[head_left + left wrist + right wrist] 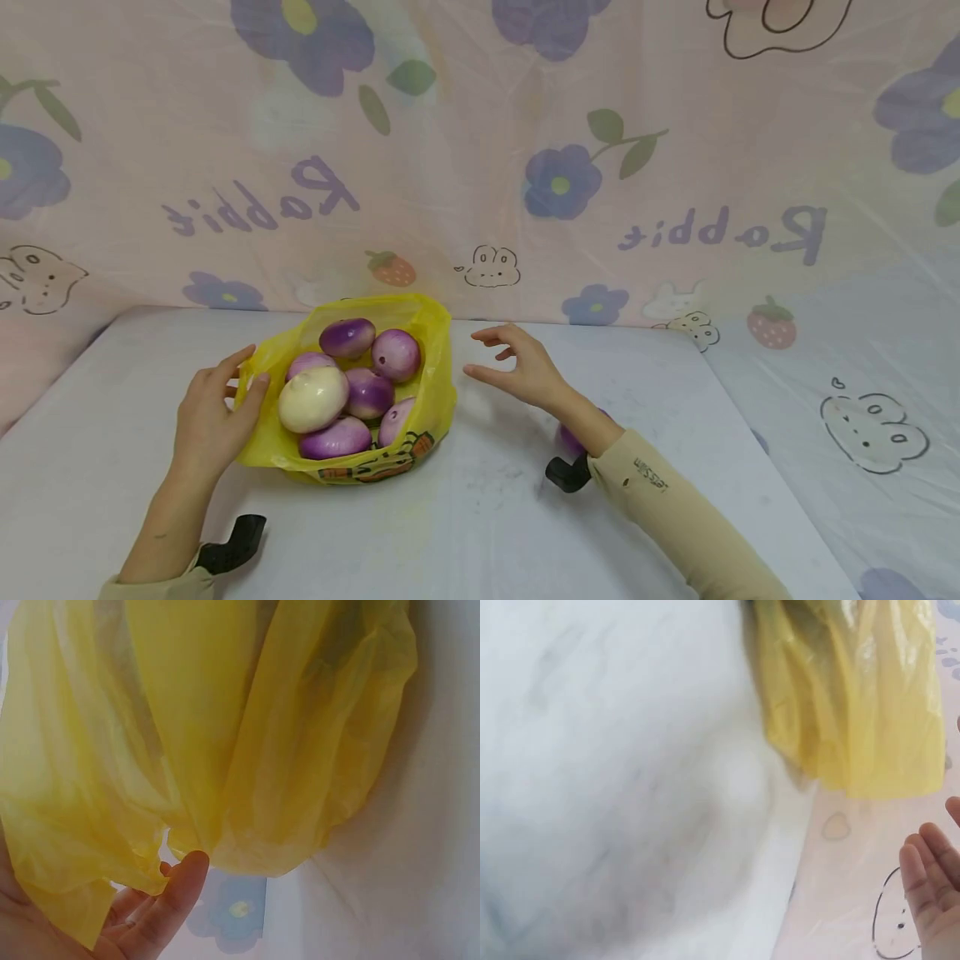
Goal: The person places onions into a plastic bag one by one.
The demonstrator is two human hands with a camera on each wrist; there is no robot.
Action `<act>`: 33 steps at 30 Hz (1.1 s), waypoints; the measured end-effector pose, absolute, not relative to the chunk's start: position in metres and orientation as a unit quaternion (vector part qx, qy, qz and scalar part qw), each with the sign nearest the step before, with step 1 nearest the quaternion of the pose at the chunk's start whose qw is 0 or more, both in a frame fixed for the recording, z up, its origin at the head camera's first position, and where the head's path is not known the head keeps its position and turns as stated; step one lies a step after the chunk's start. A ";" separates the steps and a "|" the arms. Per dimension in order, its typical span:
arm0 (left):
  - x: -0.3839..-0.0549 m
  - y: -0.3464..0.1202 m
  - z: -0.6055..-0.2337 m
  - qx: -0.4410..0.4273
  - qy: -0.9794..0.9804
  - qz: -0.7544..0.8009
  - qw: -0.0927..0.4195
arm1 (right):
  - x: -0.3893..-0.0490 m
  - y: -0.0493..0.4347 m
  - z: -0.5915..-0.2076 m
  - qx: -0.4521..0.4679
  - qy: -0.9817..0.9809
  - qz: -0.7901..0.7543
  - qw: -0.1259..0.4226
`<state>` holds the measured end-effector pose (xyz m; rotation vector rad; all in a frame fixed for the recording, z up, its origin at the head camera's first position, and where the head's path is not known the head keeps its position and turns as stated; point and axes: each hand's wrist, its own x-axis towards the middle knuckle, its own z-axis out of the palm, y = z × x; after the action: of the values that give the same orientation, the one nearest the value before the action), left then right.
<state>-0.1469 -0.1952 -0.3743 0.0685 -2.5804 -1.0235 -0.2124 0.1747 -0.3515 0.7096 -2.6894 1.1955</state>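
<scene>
A yellow plastic bag (pixel 437 400) stands with its mouth spread wide, holding several purple onions (pixel 369 393) and one pale onion (pixel 313 400) on top of the pile. At the bag's left rim, my left hand (pixel 213 417) holds the edge, thumb on the inner side and fingers outside. The left wrist view shows a flap of the bag (pixel 187 750) between that thumb and the fingers. To the right of the bag my right hand (pixel 525 367) hovers, fingers spread and slightly bent, holding nothing. Another purple onion (pixel 570 440) lies under the right forearm, mostly hidden.
The white table (pixel 480 533) ends at a pink printed cloth (pixel 450 150) hung behind it. Black wrist mounts stick out from the left (pixel 234 546) and right (pixel 567 473) forearms, close over the tabletop.
</scene>
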 end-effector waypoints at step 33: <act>-0.145 -0.198 -0.378 0.023 -0.917 -0.359 0.175 | -0.197 0.242 -0.359 0.253 -0.920 0.298 -0.026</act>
<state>-0.1448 -0.1985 -0.3776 0.0664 -2.5974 -1.0158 -0.1974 0.2417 -0.3594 0.8088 -2.9378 0.9533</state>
